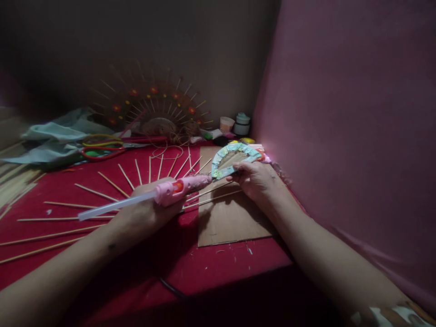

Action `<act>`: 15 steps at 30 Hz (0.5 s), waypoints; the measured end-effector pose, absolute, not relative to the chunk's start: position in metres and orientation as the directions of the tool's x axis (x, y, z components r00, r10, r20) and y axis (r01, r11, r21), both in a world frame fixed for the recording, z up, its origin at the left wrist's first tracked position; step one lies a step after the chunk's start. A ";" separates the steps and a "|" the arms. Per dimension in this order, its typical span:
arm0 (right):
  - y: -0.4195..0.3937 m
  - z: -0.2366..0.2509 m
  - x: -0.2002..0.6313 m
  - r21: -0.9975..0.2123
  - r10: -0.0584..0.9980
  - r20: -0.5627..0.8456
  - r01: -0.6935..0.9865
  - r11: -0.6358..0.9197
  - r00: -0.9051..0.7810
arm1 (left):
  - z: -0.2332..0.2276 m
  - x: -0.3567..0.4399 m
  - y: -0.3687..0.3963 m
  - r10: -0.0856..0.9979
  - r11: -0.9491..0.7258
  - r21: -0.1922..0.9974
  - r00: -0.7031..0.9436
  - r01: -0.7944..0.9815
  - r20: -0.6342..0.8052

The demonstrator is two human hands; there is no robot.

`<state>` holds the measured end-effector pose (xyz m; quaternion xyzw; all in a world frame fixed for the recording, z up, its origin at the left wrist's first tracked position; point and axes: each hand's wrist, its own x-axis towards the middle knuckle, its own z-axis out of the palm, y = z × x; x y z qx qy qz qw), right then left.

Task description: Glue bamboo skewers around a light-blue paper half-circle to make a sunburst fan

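Observation:
My left hand [143, 213] grips a pink hot glue gun [182, 187] with a clear glue stick [112, 207] poking out of its back. Its nozzle points right and touches a light blue half-ring piece [230, 156]. My right hand [254, 179] holds that half-ring by its lower edge, just above a brown cardboard sheet [231, 218]. Several thin wooden skewers [98, 193] lie fanned out on the red cloth [68, 190] under and left of my hands.
At the back stands a finished skewer fan with red flowers [153, 106]. Red-and-green handled scissors [102, 147], pale blue cloth [57, 134] and small jars [238, 123] lie along the back. A pink wall [347, 113] rises close on the right. A dark cord [170, 286] runs near the front edge.

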<state>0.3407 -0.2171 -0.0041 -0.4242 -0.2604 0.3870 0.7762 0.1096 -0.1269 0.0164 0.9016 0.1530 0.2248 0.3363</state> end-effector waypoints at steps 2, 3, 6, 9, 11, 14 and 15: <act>-0.217 -0.004 0.340 -0.857 0.824 0.076 -0.385 0.341 0.562 | 0.017 0.110 -0.128 0.420 -0.733 0.667 0.861 0.134 0.287; -0.217 -0.004 0.340 -0.857 0.826 0.078 -0.385 0.342 0.558 | 0.018 0.111 -0.128 0.420 -0.733 0.667 0.862 0.137 0.284; -0.218 -0.005 0.339 -0.870 0.850 0.099 -0.370 0.327 0.518 | 0.019 0.112 -0.130 0.426 -0.716 0.685 0.861 0.134 0.277; -0.218 -0.008 0.340 -0.878 0.870 0.126 -0.355 0.322 0.478 | 0.019 0.112 -0.132 0.434 -0.700 0.702 0.857 0.128 0.277; -0.218 -0.010 0.341 -0.872 0.871 0.139 -0.359 0.334 0.472 | 0.019 0.112 -0.132 0.441 -0.704 0.699 0.849 0.126 0.291; -0.218 -0.011 0.341 -0.862 0.870 0.131 -0.378 0.336 0.475 | 0.018 0.112 -0.131 0.449 -0.711 0.692 0.838 0.123 0.311; -0.217 -0.011 0.341 -0.861 0.871 0.122 -0.385 0.331 0.476 | 0.017 0.112 -0.131 0.445 -0.716 0.687 0.840 0.126 0.310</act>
